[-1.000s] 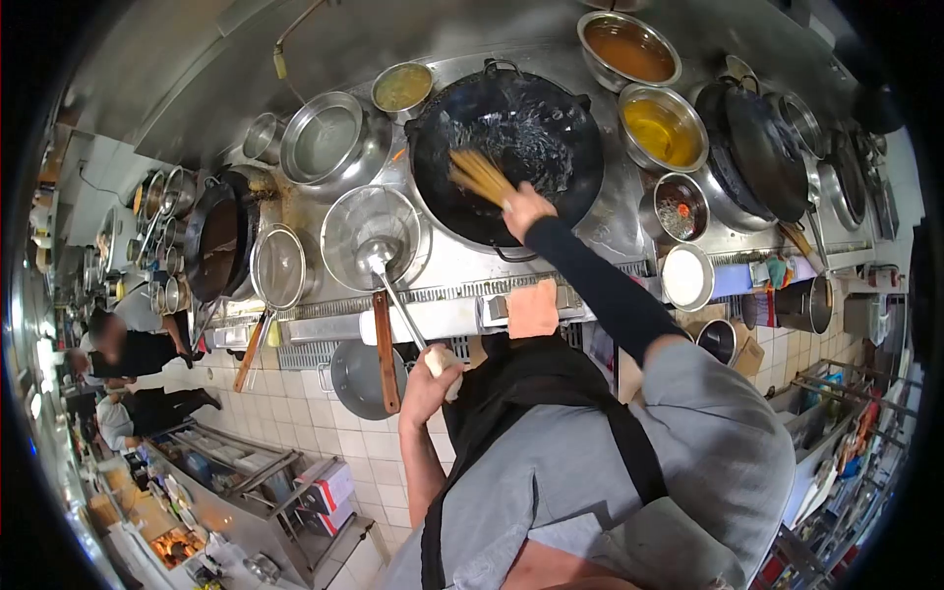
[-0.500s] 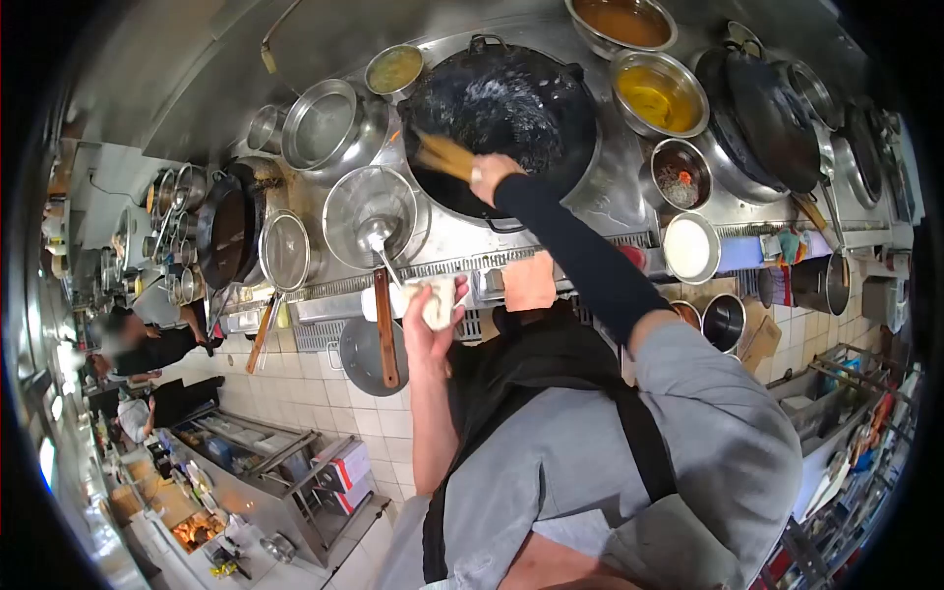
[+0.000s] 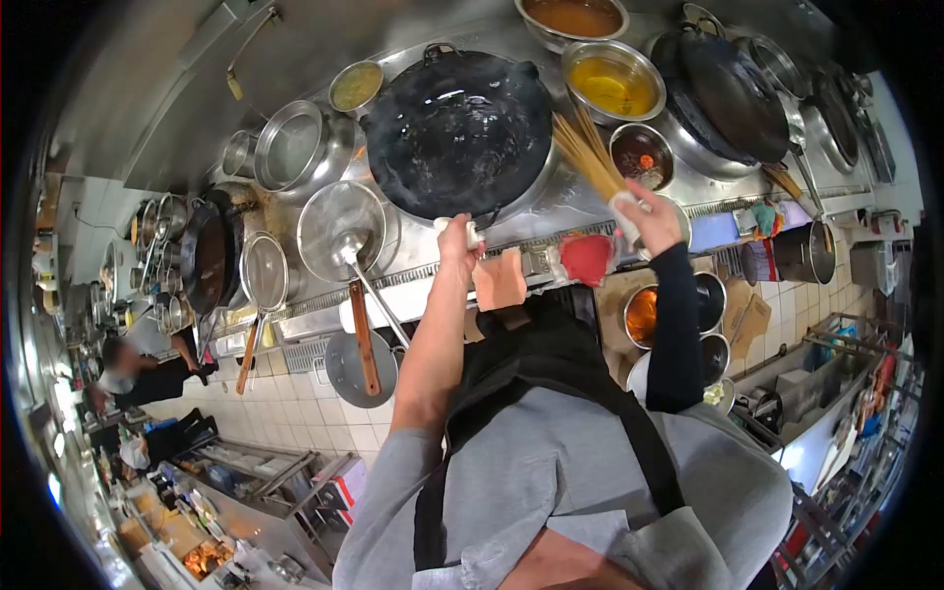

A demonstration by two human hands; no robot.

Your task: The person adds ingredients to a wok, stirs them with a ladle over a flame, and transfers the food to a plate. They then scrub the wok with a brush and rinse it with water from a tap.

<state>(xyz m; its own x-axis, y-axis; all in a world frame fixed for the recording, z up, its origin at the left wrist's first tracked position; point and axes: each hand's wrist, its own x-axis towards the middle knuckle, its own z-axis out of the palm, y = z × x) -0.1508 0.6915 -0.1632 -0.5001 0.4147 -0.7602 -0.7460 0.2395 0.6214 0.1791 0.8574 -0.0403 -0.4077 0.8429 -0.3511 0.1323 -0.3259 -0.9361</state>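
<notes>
My left hand is closed on a folded white cloth at the near edge of the large black wok, by its near handle. Water glistens inside the wok. My right hand grips a bundled bamboo brush by its pale wrapped end, with the bristles pointing up and left, right of the wok. A ladle lies in the wire strainer to the left. Below the wok, an orange cloth and a red cloth rest at the counter's front edge.
Bowls of yellow liquid and brown liquid stand at the back right, near a dark seasoning bowl. More woks lie farther right. Metal bowls stand at left. Another person is at the far left.
My right hand has moved the brush out of the wok to the right. My left hand has moved up with the white cloth to the wok's near rim. The view has shifted.
</notes>
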